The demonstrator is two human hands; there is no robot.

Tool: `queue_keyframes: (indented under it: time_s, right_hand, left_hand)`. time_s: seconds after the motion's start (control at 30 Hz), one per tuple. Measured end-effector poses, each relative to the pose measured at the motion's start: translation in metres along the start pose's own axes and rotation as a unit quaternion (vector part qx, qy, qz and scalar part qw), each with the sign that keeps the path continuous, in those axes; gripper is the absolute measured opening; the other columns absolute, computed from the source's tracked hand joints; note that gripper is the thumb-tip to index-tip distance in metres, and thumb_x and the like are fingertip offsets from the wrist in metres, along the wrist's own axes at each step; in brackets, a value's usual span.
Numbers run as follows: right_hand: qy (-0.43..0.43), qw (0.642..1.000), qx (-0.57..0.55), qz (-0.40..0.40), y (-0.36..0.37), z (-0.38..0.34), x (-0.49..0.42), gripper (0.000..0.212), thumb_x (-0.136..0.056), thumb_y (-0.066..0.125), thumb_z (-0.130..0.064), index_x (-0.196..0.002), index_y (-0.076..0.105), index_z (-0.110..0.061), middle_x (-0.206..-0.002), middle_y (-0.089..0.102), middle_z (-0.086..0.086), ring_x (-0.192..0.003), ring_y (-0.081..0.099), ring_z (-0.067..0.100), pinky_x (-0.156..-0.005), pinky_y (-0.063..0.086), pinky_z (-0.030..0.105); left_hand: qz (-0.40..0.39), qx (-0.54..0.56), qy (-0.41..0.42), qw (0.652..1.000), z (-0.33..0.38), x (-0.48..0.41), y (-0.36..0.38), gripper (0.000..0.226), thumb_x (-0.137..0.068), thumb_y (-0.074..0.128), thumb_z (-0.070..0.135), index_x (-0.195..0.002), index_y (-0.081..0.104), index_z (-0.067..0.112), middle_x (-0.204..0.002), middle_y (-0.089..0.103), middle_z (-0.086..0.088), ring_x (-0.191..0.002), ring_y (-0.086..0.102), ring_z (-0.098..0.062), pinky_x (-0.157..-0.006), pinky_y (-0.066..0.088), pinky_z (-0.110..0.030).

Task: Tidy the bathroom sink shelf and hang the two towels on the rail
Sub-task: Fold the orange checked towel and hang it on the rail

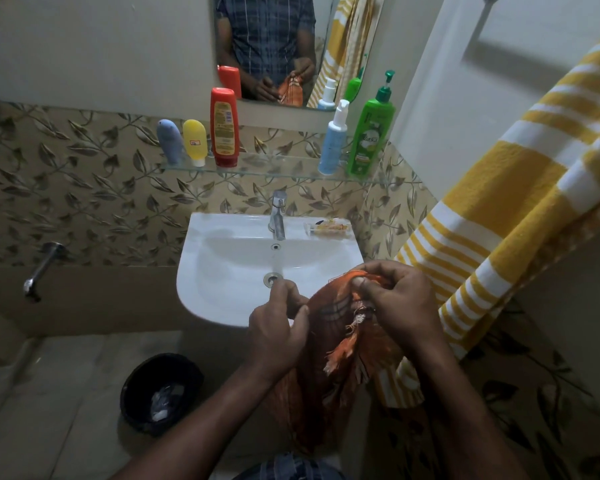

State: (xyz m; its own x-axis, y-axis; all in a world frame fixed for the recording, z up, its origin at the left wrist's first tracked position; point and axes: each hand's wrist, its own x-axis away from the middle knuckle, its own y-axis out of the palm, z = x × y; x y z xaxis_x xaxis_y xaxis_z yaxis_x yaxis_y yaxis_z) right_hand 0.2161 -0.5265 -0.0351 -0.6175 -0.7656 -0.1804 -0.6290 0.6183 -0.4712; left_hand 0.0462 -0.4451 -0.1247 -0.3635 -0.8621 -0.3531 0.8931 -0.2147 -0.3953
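An orange checked towel (329, 344) with frayed ends hangs in front of the sink's near rim. My left hand (278, 327) grips its left edge. My right hand (395, 299) pinches its top edge, a little higher. A yellow and white striped towel (499, 216) hangs over the rail on the right wall. On the glass shelf (274, 168) stand a blue-grey tube (169, 142), a yellow tube (194, 142), a red bottle (225, 128), a light blue spray bottle (333, 140) and a green pump bottle (369, 133).
The white sink (222, 271) with its tap (277, 216) is below the shelf; a small wrapped packet (329, 227) lies on its right rim. A black bin (160, 393) stands on the floor at the left. A wall tap (40, 268) juts out at the left. A mirror (274, 46) hangs above.
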Motion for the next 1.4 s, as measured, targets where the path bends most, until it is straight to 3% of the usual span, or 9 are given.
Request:
queue_keyframes:
  time_s: [0.07, 0.13, 0.2, 0.3, 0.4, 0.53, 0.9, 1.2, 1.4]
  right_hand:
    - [-0.015, 0.998, 0.054, 0.023, -0.006, 0.004, -0.003, 0.012, -0.086, 0.080, -0.012, -0.091, 0.083, -0.022, -0.081, 0.079, -0.009, -0.075, 0.075, 0.009, -0.075, 0.065, 0.038]
    - [-0.026, 0.993, 0.106, 0.044, -0.011, 0.007, -0.004, 0.010, -0.086, 0.080, -0.014, -0.090, 0.082, -0.023, -0.079, 0.077, -0.014, -0.072, 0.071, 0.001, -0.071, 0.062, 0.027]
    - [-0.018, 0.993, 0.108, 0.051, -0.012, 0.008, -0.004, 0.014, -0.086, 0.080, -0.013, -0.085, 0.080, -0.028, -0.075, 0.074, -0.018, -0.069, 0.069, -0.003, -0.062, 0.054, 0.013]
    - [-0.007, 0.993, 0.105, 0.054, -0.010, 0.009, -0.003, 0.019, -0.085, 0.080, -0.015, -0.082, 0.077, -0.033, -0.073, 0.074, -0.017, -0.068, 0.070, -0.002, -0.063, 0.056, 0.018]
    - [0.022, 0.997, 0.060, 0.045, -0.010, 0.009, -0.005, 0.014, -0.086, 0.079, -0.015, -0.081, 0.080, -0.028, -0.074, 0.077, -0.010, -0.072, 0.074, 0.009, -0.071, 0.063, 0.033]
    - [0.047, 0.998, 0.022, 0.028, -0.010, 0.009, -0.007, 0.007, -0.084, 0.078, -0.020, -0.085, 0.081, -0.026, -0.078, 0.079, -0.008, -0.075, 0.077, 0.016, -0.076, 0.065, 0.046]
    - [0.045, 0.999, 0.002, 0.000, -0.007, 0.002, -0.007, 0.012, -0.085, 0.078, -0.012, -0.081, 0.081, -0.023, -0.078, 0.080, -0.003, -0.073, 0.078, 0.020, -0.073, 0.066, 0.049]
    - [0.042, 0.998, 0.040, 0.005, -0.008, 0.009, -0.006, 0.023, -0.083, 0.079, -0.009, -0.071, 0.077, -0.028, -0.068, 0.077, -0.001, -0.062, 0.076, 0.024, -0.066, 0.065, 0.053]
    - [0.047, 0.997, 0.067, -0.006, -0.006, 0.016, -0.004, 0.011, -0.084, 0.079, -0.012, -0.080, 0.081, -0.022, -0.068, 0.077, -0.005, -0.063, 0.076, 0.019, -0.066, 0.065, 0.050]
  left_hand:
    - [-0.037, 0.042, -0.044, 0.997, -0.003, -0.009, -0.006, 0.030, -0.093, 0.072, 0.008, -0.098, 0.048, 0.025, -0.088, 0.074, 0.009, -0.087, 0.072, -0.003, -0.074, 0.057, -0.028]
    - [-0.106, 0.143, -0.116, 0.977, -0.001, -0.018, -0.012, 0.024, -0.096, 0.067, 0.005, -0.099, 0.050, 0.021, -0.089, 0.075, 0.004, -0.084, 0.072, -0.012, -0.077, 0.058, -0.034]
    - [-0.146, 0.242, -0.157, 0.946, 0.002, -0.023, -0.016, 0.020, -0.098, 0.060, -0.003, -0.099, 0.050, 0.013, -0.082, 0.067, -0.003, -0.072, 0.063, -0.019, -0.067, 0.054, -0.031]
    - [-0.163, 0.281, -0.159, 0.932, 0.004, -0.026, -0.019, 0.017, -0.097, 0.058, 0.000, -0.092, 0.059, 0.016, -0.082, 0.055, -0.006, -0.069, 0.049, -0.018, -0.059, 0.045, -0.023]
    - [-0.191, 0.240, -0.110, 0.945, -0.001, -0.025, -0.021, 0.008, -0.092, 0.062, 0.020, -0.093, 0.067, 0.026, -0.086, 0.063, 0.002, -0.077, 0.057, -0.017, -0.070, 0.048, -0.034]
    - [-0.204, 0.163, -0.053, 0.964, -0.003, -0.021, -0.024, 0.011, -0.092, 0.071, 0.029, -0.102, 0.072, 0.028, -0.090, 0.074, 0.009, -0.088, 0.071, -0.014, -0.083, 0.057, -0.044]
    - [-0.170, 0.062, -0.008, 0.983, -0.001, -0.019, -0.027, 0.012, -0.086, 0.076, 0.040, -0.086, 0.074, 0.028, -0.082, 0.075, 0.010, -0.078, 0.071, -0.009, -0.073, 0.059, -0.037]
    - [-0.103, -0.026, -0.009, 0.994, 0.001, -0.023, -0.025, 0.011, -0.094, 0.074, 0.020, -0.087, 0.067, 0.024, -0.076, 0.070, 0.009, -0.073, 0.064, -0.011, -0.068, 0.051, -0.030]
    - [-0.060, -0.055, -0.007, 0.997, 0.002, -0.022, -0.023, 0.011, -0.090, 0.078, 0.019, -0.087, 0.069, 0.025, -0.074, 0.068, 0.013, -0.071, 0.065, -0.011, -0.066, 0.049, -0.028]
